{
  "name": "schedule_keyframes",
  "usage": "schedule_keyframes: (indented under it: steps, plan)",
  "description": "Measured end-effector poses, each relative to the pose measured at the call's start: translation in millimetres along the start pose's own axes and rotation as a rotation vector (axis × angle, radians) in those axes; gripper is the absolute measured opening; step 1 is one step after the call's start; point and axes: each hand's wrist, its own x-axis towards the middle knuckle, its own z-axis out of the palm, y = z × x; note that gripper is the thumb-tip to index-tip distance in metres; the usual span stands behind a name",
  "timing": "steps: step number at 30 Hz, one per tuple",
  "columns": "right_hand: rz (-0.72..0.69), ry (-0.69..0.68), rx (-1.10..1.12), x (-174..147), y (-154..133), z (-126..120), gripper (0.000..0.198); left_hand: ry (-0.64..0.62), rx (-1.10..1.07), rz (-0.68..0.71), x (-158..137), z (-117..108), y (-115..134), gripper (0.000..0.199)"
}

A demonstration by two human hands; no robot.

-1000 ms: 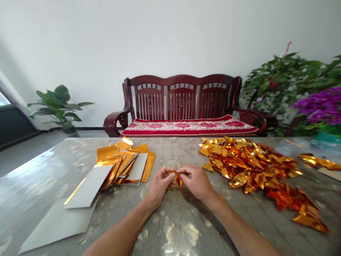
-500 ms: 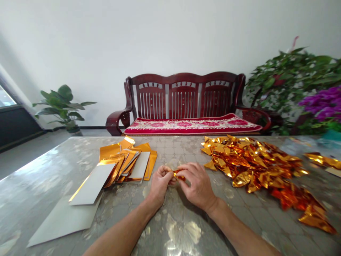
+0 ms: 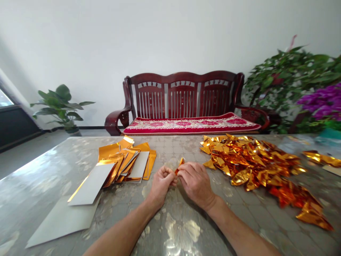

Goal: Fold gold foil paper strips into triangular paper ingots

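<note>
Between my two hands, over the middle of the table, is a small piece of gold foil paper [image 3: 182,162], mostly covered by fingers. My left hand [image 3: 163,183] pinches its left side between thumb and curled fingers. From the right, my right hand [image 3: 196,182] grips the same piece with its fingertips, and a folded gold tip sticks up beside them. To the left lies a loose stack of gold foil paper sheets [image 3: 152,163], some with their pale backs up. A large heap of folded gold foil pieces [image 3: 247,160] spreads out on the right.
The table [image 3: 128,224] has a shiny, flower-patterned cover. A large pale sheet [image 3: 64,222] lies at its left. Clear plastic [image 3: 297,144] is at the far right. Behind stand a dark red wooden bench [image 3: 183,96] and potted plants [image 3: 60,106].
The foil piece has turned between my fingers, and its tip now points up. My right fingers have closed in over it. The view has shifted slightly.
</note>
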Motion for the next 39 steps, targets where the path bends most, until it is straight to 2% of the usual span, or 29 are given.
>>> schedule_keyframes:
  steps: [3,5,7,9,10,12,18,22,27,31,34,39]
  plan:
    - [0.127,0.096,0.110,-0.8,3.8,0.9,0.015,0.063,0.028,0.101,2.2,-1.2,2.7,0.026]
    - [0.330,0.205,0.256,-0.9,8.9,3.5,0.017,0.064,0.030,0.169,3.5,-2.8,4.1,0.027]
    - [0.593,0.274,0.478,0.2,15.4,6.8,0.027,0.029,0.041,0.212,4.0,-4.1,4.0,0.028]
    - [0.812,0.255,0.722,2.1,21.1,9.1,0.041,-0.010,0.066,0.231,3.6,-4.6,1.8,0.028]
    - [0.876,0.226,0.816,3.3,23.0,9.4,0.046,-0.024,0.086,0.238,3.1,-4.4,0.2,0.027]
    - [0.916,0.171,0.916,5.6,24.1,8.5,0.053,-0.038,0.139,0.251,1.8,-3.6,-3.2,0.026]
    - [0.908,0.140,1.017,9.9,18.3,5.9,0.046,-0.051,0.253,0.257,-1.7,-2.2,-7.6,0.019]
    - [0.861,0.125,0.999,11.5,18.8,6.8,0.037,-0.047,0.285,0.262,-2.4,-3.7,-8.7,0.016]
    - [0.735,0.128,0.750,9.9,15.3,6.5,0.023,-0.052,0.396,0.319,-4.2,-3.9,-6.5,0.007]
    - [0.534,0.074,0.504,3.9,5.6,8.4,0.017,0.057,0.431,0.411,-6.0,-4.2,-1.0,0.004]
    - [0.421,0.028,0.412,1.0,-2.0,10.2,0.017,0.139,0.406,0.455,-6.3,-5.1,2.6,0.008]
    - [0.323,-0.006,0.324,2.4,-9.0,11.2,0.016,0.109,0.464,0.519,-6.2,-5.8,5.4,0.010]
